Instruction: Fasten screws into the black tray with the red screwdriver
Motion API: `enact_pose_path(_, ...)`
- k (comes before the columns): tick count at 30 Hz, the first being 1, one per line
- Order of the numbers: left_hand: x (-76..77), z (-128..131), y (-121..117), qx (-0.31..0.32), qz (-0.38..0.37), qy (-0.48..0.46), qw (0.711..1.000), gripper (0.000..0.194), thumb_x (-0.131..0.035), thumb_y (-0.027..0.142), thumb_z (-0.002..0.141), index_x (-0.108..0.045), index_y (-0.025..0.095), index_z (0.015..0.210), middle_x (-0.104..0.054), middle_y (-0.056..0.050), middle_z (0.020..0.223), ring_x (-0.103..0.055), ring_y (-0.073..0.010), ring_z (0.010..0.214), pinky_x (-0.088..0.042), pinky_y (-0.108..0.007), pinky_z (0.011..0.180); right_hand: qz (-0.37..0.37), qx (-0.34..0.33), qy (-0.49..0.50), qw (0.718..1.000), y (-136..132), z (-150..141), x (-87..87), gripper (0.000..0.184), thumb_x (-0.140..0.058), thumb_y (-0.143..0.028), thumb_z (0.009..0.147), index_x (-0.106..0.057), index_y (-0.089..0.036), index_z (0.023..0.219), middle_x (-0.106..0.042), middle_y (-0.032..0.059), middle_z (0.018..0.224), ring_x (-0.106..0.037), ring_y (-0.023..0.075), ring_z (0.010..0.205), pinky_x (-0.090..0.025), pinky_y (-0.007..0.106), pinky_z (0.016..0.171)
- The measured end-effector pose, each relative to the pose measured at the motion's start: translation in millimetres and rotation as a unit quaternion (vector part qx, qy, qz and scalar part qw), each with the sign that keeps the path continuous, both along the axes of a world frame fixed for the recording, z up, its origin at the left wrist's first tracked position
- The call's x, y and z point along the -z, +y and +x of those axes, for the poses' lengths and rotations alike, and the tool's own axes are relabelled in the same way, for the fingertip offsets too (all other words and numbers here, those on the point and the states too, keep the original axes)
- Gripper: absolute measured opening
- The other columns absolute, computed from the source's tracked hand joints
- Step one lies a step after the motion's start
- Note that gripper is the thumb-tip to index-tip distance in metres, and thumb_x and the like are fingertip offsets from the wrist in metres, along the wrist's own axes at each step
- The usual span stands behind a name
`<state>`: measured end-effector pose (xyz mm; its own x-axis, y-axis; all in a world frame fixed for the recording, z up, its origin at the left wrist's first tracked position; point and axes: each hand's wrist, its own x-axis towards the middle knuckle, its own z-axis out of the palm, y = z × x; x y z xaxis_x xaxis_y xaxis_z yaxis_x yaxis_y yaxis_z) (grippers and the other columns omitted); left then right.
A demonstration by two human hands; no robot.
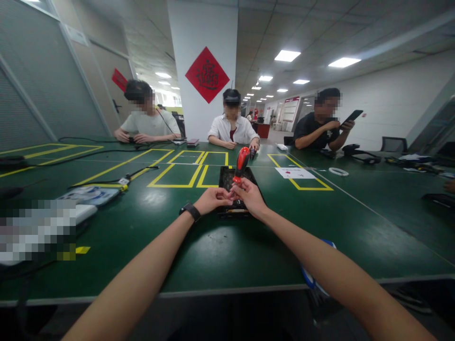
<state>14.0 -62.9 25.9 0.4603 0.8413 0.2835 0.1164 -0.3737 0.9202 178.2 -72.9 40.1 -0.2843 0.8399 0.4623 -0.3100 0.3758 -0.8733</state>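
Note:
A red-handled screwdriver [242, 162] stands upright over a black tray [225, 176] on the green table [177, 246]. My right hand [250, 195] is closed round its lower shaft, holding it up. My left hand [213, 199], with a black watch on the wrist, pinches at the tip of the tool beside my right fingers. What sits between the left fingertips is too small to make out. Both hands hover over the near half of the tray.
Three people sit along the far edge; one holds a phone [351, 116]. Yellow tape boxes [177, 173] mark the table. A white paper [299, 173] and a tape ring [338, 171] lie right. Cables and a packet [90, 194] lie left. A blue-white roll [313, 279] sits under my right forearm.

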Motion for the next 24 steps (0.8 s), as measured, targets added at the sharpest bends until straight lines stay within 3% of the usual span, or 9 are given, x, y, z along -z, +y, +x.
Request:
enact_pose_path(8,-7.1,-2,-4,0.069,-0.006,0.006,0.998,0.027,-0.063,0.033,0.066,-0.062,0.008,0.075,-0.066,-0.007,0.078,-0.059,-0.0139,0.074,-0.043,-0.027,0.074,-0.012,-0.048,-0.021,0.999,0,2,0.9,0.034,-0.052,-0.038,0.076,-0.055,-0.015,0.101,-0.061,0.0047,0.079,-0.059,0.0118,0.065,-0.052,0.028,0.059)
enact_pose_path(14,-1.0,0,-1,0.026,-0.015,0.003,1.0,0.03,-0.071,0.032,0.056,-0.06,0.01,0.073,-0.064,-0.003,0.072,-0.058,-0.0123,0.067,-0.045,-0.026,0.068,-0.028,0.016,-0.013,0.999,1,1,1.8,0.028,-0.062,-0.034,0.067,-0.06,-0.012,0.085,-0.062,0.0031,0.071,-0.059,0.0104,0.061,-0.051,0.023,0.055)
enact_pose_path(18,-0.3,2,-2,0.029,-0.021,0.003,0.999,0.031,-0.073,0.03,0.054,-0.058,0.01,0.073,-0.063,-0.002,0.07,-0.058,-0.0116,0.066,-0.045,-0.026,0.068,-0.025,0.026,-0.001,0.999,0,0,2.3,0.029,-0.067,-0.033,0.062,-0.057,-0.014,0.081,-0.061,0.0006,0.07,-0.059,0.0101,0.06,-0.051,0.023,0.055)
enact_pose_path(24,-9.8,-3,-6,0.092,-0.014,0.015,0.996,0.029,-0.063,0.035,0.066,-0.062,0.008,0.078,-0.065,-0.006,0.076,-0.057,-0.0122,0.069,-0.043,-0.025,0.07,-0.015,0.004,-0.014,1.0,-4,1,-1.7,0.035,-0.058,-0.04,0.07,-0.057,-0.015,0.095,-0.063,0.0043,0.077,-0.059,0.0112,0.063,-0.052,0.025,0.057)
